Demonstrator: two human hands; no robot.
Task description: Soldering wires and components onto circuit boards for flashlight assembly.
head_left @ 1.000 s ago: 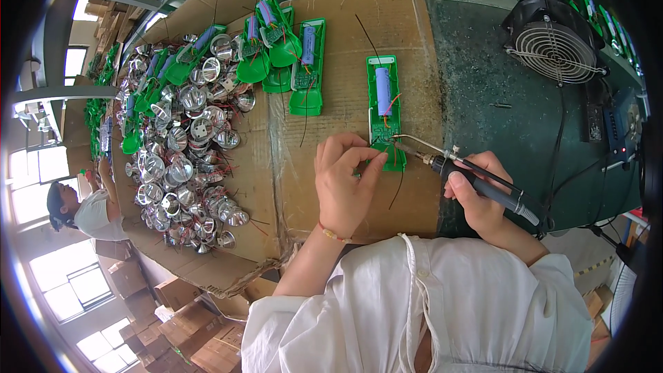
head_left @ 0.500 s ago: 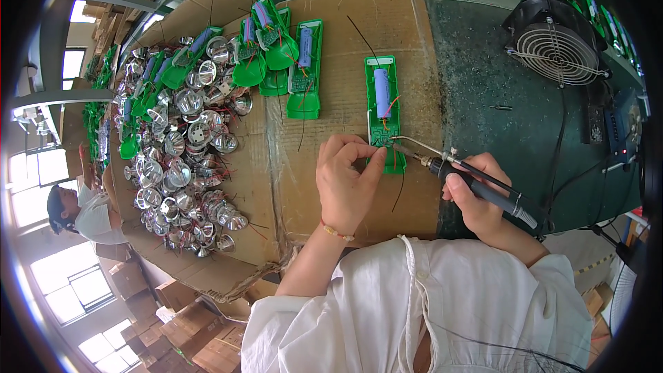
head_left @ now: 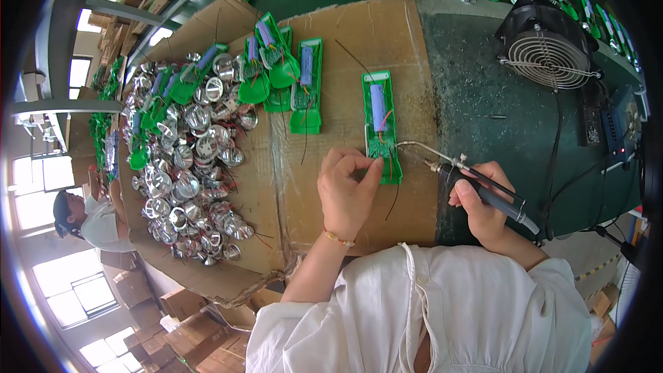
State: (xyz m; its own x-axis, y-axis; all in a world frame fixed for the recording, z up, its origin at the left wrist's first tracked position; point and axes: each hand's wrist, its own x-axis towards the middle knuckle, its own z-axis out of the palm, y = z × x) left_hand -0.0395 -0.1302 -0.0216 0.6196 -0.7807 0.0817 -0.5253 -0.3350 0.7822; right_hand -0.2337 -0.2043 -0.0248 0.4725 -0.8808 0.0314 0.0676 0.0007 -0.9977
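Note:
A long green plastic housing [head_left: 391,175] lies on the cardboard in front of me. It holds a purple cylindrical battery [head_left: 378,107] and, below that, a small green circuit board [head_left: 377,147] with red wires and long black leads. At the board's lower left, my left hand [head_left: 345,190] is closed in a pinch; whatever sits between its fingertips is too small to make out. My right hand [head_left: 489,204] grips a black soldering iron [head_left: 492,200] with a thin curved metal tube [head_left: 421,146] along it. Both tips point at the board's right edge.
Left of the housing, several similar green housings [head_left: 306,114] with batteries lie beside a large pile of shiny reflector cups [head_left: 183,186] in a cardboard box. A black fan [head_left: 549,59] with a wire guard stands at the back right. At far left is another person [head_left: 93,221].
The whole view has shifted slightly, so the bench sits lower in the picture. The iron's tips have drawn back a little to the right from the board. My left hand keeps its pinch.

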